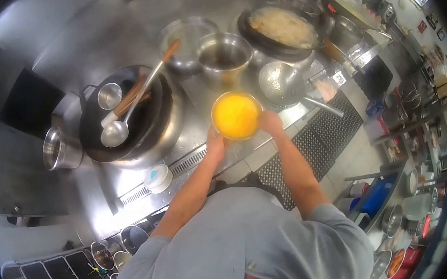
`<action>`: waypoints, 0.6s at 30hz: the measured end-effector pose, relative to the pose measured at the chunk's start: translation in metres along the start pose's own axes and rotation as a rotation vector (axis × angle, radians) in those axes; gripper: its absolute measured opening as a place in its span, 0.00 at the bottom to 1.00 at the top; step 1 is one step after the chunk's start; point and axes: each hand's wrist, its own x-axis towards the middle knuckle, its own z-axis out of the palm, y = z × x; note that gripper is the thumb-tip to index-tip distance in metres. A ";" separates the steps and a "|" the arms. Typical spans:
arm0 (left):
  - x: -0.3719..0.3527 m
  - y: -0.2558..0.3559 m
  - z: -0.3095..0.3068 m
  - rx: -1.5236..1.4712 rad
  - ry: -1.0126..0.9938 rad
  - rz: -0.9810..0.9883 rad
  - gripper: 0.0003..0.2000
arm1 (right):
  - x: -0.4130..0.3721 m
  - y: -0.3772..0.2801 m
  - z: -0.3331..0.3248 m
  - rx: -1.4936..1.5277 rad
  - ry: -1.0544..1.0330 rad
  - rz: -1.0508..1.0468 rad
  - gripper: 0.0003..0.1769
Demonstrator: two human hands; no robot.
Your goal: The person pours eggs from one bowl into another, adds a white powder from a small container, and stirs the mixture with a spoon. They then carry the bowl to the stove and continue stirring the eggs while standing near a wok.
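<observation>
A round metal bowl (pixel 258 127) of bright yellow liquid (pixel 237 115), which looks like beaten egg, is held out over the front edge of the steel counter. My left hand (pixel 216 144) grips it from the lower left, its fingers partly hidden. On the right side my right hand (pixel 271 123) closes around the rim. Just beyond the bowl stands a deep steel pot (pixel 222 74) with dark contents. A perforated strainer (pixel 281 84) with a long handle lies close to my right hand.
To the left, a black wok (pixel 90 139) holds a ladle (pixel 115 134), a small metal cup (pixel 110 96) and a wooden-looking brush. Another wok (pixel 281 27) with pale, foamy contents sits at the back. A white container (pixel 158 178) stands near the drain grate. Shelves line the right.
</observation>
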 end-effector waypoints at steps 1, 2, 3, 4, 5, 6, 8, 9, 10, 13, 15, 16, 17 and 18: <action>-0.011 0.004 0.006 -0.036 0.007 0.001 0.33 | 0.000 -0.001 0.013 -0.017 0.021 -0.006 0.16; -0.008 0.001 0.007 -0.033 0.023 -0.014 0.33 | 0.001 -0.007 0.012 -0.038 0.051 -0.021 0.16; -0.005 0.000 0.006 -0.029 0.039 -0.023 0.33 | -0.005 -0.009 0.007 -0.014 -0.028 -0.085 0.17; -0.003 0.000 0.004 -0.025 0.048 -0.029 0.33 | -0.003 -0.010 0.003 -0.001 -0.035 -0.015 0.16; -0.004 0.001 0.003 -0.022 0.058 -0.035 0.33 | 0.003 -0.005 -0.006 0.005 -0.040 0.053 0.16; -0.003 0.002 0.005 -0.027 0.057 -0.034 0.33 | 0.007 -0.001 -0.014 0.009 -0.043 0.119 0.16; -0.004 -0.003 0.004 -0.009 0.063 -0.041 0.33 | 0.002 -0.023 -0.010 -0.034 -0.065 0.087 0.15; 0.000 -0.004 0.002 0.008 0.068 -0.037 0.33 | 0.004 -0.034 -0.011 -0.056 -0.072 0.064 0.15; 0.003 -0.005 -0.002 0.028 0.076 -0.034 0.33 | 0.008 -0.027 -0.016 -0.048 -0.082 0.072 0.15; -0.007 0.001 0.005 -0.040 0.073 -0.025 0.34 | 0.006 -0.012 -0.045 0.011 -0.018 0.209 0.14; -0.008 -0.001 0.008 -0.016 0.088 -0.047 0.34 | 0.010 -0.017 -0.012 -0.060 -0.094 0.067 0.17; -0.007 0.003 0.007 -0.002 0.097 -0.050 0.34 | 0.016 -0.019 -0.001 -0.093 -0.127 -0.010 0.19; -0.007 0.007 0.005 -0.008 0.094 -0.034 0.34 | 0.018 -0.018 -0.011 -0.055 -0.126 0.029 0.19; -0.008 0.008 0.004 -0.017 0.089 -0.024 0.33 | 0.014 -0.009 -0.027 -0.022 -0.130 0.070 0.18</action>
